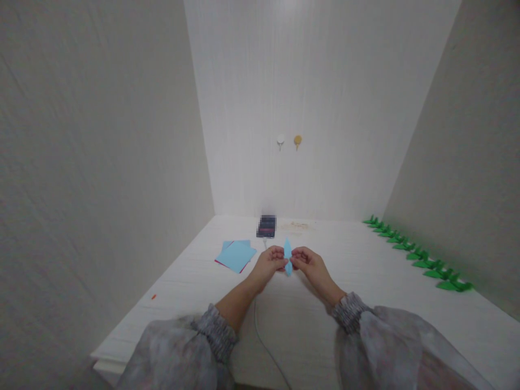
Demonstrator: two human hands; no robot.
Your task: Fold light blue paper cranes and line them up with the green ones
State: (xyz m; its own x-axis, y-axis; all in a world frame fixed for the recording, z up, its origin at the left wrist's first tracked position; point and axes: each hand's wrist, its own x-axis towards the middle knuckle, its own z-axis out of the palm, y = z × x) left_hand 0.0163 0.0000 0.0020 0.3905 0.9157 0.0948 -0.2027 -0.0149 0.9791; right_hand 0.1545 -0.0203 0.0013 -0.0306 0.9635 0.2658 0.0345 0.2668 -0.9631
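- Your left hand [270,264] and right hand [309,262] pinch the narrow folded blue paper [287,248] between them, over the white table [365,292]
- Step looks like shaping a fold
- Next move likely calls for light, even pressure

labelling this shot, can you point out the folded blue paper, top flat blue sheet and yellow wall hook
Folded blue paper [288,249]: head view, on its upper half.
Top flat blue sheet [236,256]: head view, on its middle.
Yellow wall hook [298,140]: head view, on its round base.
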